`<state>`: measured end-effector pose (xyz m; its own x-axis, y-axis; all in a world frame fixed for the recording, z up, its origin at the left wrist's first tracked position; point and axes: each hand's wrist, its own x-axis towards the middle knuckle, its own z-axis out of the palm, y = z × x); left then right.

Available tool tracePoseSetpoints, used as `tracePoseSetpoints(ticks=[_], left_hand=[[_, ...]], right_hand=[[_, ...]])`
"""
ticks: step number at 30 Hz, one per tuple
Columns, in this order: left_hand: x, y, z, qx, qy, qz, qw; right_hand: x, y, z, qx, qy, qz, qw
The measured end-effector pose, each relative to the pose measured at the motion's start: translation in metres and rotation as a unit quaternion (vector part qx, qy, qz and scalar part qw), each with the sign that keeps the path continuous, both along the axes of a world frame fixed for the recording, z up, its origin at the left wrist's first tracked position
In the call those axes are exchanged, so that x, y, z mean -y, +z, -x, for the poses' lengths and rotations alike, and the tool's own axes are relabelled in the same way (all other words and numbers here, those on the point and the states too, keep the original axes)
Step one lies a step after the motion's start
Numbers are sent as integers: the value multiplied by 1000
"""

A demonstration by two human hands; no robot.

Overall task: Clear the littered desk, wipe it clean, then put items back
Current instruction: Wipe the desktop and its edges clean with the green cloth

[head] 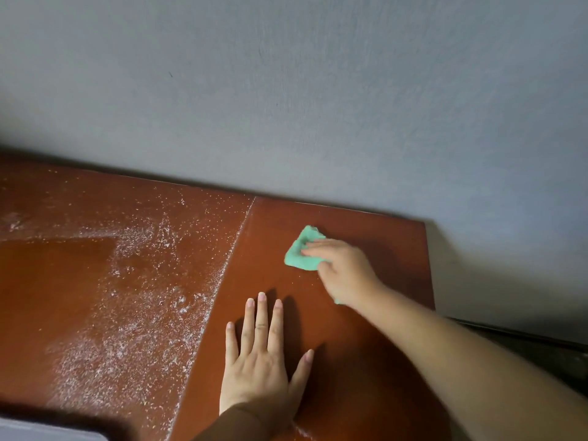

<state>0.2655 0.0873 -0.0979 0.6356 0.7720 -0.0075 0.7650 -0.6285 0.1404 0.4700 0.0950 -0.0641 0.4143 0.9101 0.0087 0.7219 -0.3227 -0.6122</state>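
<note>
Left hand [259, 358], brown sleeve at the wrist, lies flat with the palm down on the glossy reddish-brown wooden bench [366, 361]. Its grip is wide, fingers straight and spread, holding nothing. Further in, the right hand [345, 268] reaches from the right on a bare forearm. Its grip is on a crumpled mint-green cloth [300, 254], with fingers bent over the top and the thumb at the near edge. The hand is motion-blurred. The cloth sits pressed to the bench on the right panel, near the back edge, and a green scrap shows under the wrist.

A pale grey object [38, 432] is cut off at the near left corner. White powdery litter [127, 313] covers the left panel and gathers along the seam [227, 272] between the panels. A grey wall [286, 90] stands behind. The right panel around both hands looks smooth and shiny, with a few specks.
</note>
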Motion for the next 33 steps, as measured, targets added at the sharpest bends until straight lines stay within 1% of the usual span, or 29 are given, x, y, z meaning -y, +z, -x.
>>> tracePoseSetpoints(ticks=[2,3,4,6,9,12,13,14,17,18,19,21,23,26,27,28,29,30,32,33], left_hand=[[-2,-1,-1,6,-4,3,1000],[-3,-3,-2,11,-4,-1,1000],[-3,-5,-2,16,-4,-3,1000],[-3,-6,-2,25,-5,7,1000],[-3,-8,-2,30,-5,9,999],[-2,-7,-2,27,-9,17,999],[-2,-8,-1,29,-9,17,999],[-2,-8,-1,30,-10,16,999],[-3,-8,-1,33,-11,21,999],[-2,-8,-1,33,-10,19,999],[-2,-9,-1,33,-9,18,999],[-2,-7,0,33,-8,22,999],[-2,-6,0,29,-8,23,999],[-2,-3,-1,21,-8,27,999],[-2,-3,-1,20,-8,28,999],[-2,-3,0,19,-7,29,999],[-2,-3,0,18,-6,33,999],[-3,-3,0,16,-4,37,999],[-3,0,-1,9,-1,40,999],[-2,0,-1,6,-1,39,999]], right_hand=[[3,5,-33,-12,-84,10,996],[1,5,-50,-1,-129,23,991],[-7,4,-63,19,-155,41,987],[-32,3,-64,45,-161,63,984],[-54,1,-34,54,-117,38,991],[-31,-2,-15,35,14,5,999],[-19,-3,-15,22,40,7,999],[-10,-3,-20,22,33,8,999],[-11,-4,-42,67,-92,-10,993],[-22,-4,-45,88,-116,-2,989],[-35,-4,-44,106,-123,11,987],[-61,-2,-33,106,-126,28,986],[-74,-1,-12,90,-102,24,990],[-60,-1,26,62,22,-19,998],[-50,2,29,41,43,-8,998],[-43,4,26,18,32,14,999],[-38,5,16,0,-8,21,1000],[-37,4,3,-3,-62,9,998],[-45,2,-18,34,-145,-5,989],[-55,1,-23,59,-152,11,987]])
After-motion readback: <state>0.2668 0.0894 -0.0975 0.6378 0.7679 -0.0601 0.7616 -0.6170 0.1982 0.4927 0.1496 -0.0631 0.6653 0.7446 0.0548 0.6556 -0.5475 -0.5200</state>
